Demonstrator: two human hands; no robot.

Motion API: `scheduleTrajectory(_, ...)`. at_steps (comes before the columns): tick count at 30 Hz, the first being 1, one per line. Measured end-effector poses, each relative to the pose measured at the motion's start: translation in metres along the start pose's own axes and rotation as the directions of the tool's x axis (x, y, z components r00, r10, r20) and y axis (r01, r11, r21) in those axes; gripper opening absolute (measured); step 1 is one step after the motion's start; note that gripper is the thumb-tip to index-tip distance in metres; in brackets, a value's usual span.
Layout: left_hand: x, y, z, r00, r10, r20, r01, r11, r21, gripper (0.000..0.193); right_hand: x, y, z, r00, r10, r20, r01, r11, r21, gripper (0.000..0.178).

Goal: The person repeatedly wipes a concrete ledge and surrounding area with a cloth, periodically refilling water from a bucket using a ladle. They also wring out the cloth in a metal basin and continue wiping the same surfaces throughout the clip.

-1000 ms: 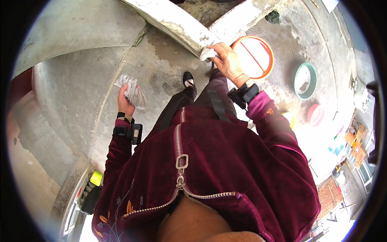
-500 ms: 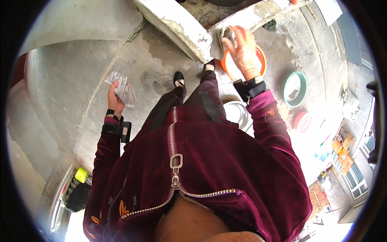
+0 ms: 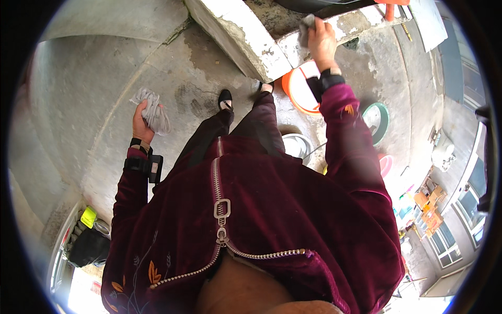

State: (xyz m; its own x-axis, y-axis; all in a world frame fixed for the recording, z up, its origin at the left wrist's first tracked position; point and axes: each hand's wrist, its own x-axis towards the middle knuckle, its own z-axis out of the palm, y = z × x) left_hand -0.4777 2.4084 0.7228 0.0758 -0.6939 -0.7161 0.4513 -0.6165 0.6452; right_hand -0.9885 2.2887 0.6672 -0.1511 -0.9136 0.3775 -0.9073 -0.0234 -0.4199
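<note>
My left hand [image 3: 141, 124] is closed around a bunched light-grey cloth [image 3: 155, 112], held out to the left over the concrete floor. Folds of the cloth hang past my fingers. At the far right of centre, my right hand [image 3: 323, 46] grips a darker grey cloth [image 3: 304, 32], crumpled at the fingertips. This hand is over the top of a low wall with peeling white paint [image 3: 345, 25]; whether the cloth touches the wall I cannot tell. Just below my right wrist stands an orange-rimmed basin [image 3: 291, 94], partly hidden by my forearm.
A second low wall [image 3: 246, 36] meets the first at a corner near my feet. On the right stand a green basin [image 3: 386, 123], a pink basin [image 3: 386, 163] and a pale metal basin [image 3: 306, 140]. A dark vessel [image 3: 308, 5] and an orange-red object [image 3: 390, 10] are beyond the wall.
My right hand has moved away from me, from above the orange-rimmed basin to the wall top, and its cloth is now bunched rather than hanging. My left hand has shifted slightly left.
</note>
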Motion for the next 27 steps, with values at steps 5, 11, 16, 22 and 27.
scheduleTrajectory(5,0.007,-0.006,-0.010,0.999,-0.022,-0.035,0.020,0.998,-0.062,0.034,-0.074,-0.066,-0.028,0.976,-0.060,0.207,0.015,0.977,0.213,0.027)
scheduleTrajectory(11,0.001,-0.002,0.008,0.999,0.047,0.016,-0.044,0.986,-0.161,0.029,-0.081,-0.069,-0.054,0.981,-0.037,0.188,-0.009,0.971,0.239,0.043)
scheduleTrajectory(16,-0.011,0.003,0.020,0.998,0.067,-0.007,-0.067,0.986,-0.152,0.032,-0.003,0.005,-0.055,0.989,0.129,0.079,-0.129,0.992,-0.004,0.037)
scheduleTrajectory(22,-0.003,-0.017,0.001,0.997,0.066,-0.047,-0.075,0.974,-0.213,0.033,0.029,0.039,-0.039,0.979,0.178,0.104,-0.164,0.978,-0.128,0.034)
scheduleTrajectory(27,0.010,-0.032,-0.012,0.999,0.030,-0.032,-0.037,0.960,-0.277,0.034,-0.015,-0.011,-0.043,0.958,-0.015,0.286,0.008,1.000,0.023,0.041)
